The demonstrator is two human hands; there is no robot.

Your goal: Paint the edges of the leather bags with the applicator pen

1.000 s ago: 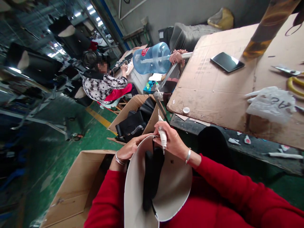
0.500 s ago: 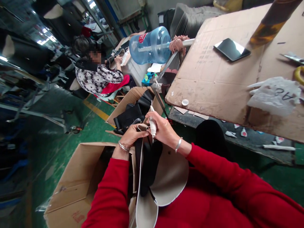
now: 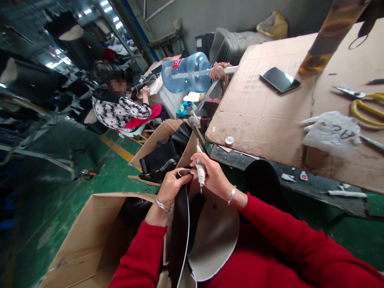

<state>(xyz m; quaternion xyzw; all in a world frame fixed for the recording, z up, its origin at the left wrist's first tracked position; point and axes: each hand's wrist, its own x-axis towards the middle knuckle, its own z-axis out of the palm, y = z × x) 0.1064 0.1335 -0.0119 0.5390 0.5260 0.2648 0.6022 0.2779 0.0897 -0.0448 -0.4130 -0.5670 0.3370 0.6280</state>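
Note:
My left hand (image 3: 171, 185) pinches the upper end of a black leather-like piece with a beige lining (image 3: 214, 236), its curved lower end lying against my lap. Between the fingers of my right hand (image 3: 214, 176) is a small white glue tube (image 3: 200, 170), held tilted with one thin tip pointing up and a narrow end pointing down. My right fingertips meet the edge of the piece beside the left fingers. What lies right under the fingertips is hidden.
Open cardboard boxes (image 3: 99, 240) stand at my left and ahead, the farther one holding black leather goods (image 3: 159, 160). On the cardboard-covered table (image 3: 240, 108) lie a phone (image 3: 279, 79), yellow-handled scissors (image 3: 367, 106) and a plastic bag (image 3: 331, 132). A co-worker (image 3: 120, 106) sits beyond a blue water bottle (image 3: 187, 74).
My view has tilted, so the table and hands sit lower in the picture. The lined piece has shifted, with its left panel turned more edge-on. Both hands keep their hold.

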